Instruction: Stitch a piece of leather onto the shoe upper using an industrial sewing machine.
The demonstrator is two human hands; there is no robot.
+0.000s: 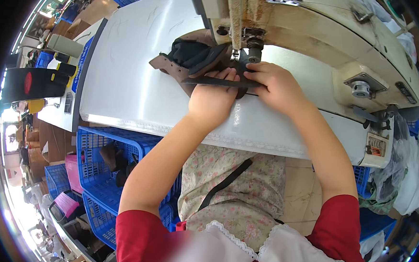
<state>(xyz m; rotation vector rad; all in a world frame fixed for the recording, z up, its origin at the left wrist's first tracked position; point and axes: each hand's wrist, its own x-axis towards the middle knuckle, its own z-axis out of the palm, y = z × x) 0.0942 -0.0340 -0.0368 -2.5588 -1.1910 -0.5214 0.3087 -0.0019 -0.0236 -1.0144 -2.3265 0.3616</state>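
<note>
A brown shoe upper (pixel 181 75) with black lining (pixel 189 53) lies on the white sewing table, its right end beneath the presser foot (pixel 235 56) of an industrial sewing machine (pixel 323 28). My left hand (pixel 212 102) is closed on the upper's near side, fingers bent over it. A narrow black strip (pixel 216 81) runs across both hands' fingertips, just in front of the upper. My right hand (pixel 277 85) pinches the right end of this strip close to the needle area. The machine head and my fingers partly hide the upper's right end.
Blue plastic baskets (pixel 108 156) stand left of my lap, the upper one holding dark shoe pieces (pixel 115 161). Another workstation (pixel 66 99) adjoins the table's left end. The machine's arm spans the right side. Clear plastic bags (pixel 394 167) hang at the far right.
</note>
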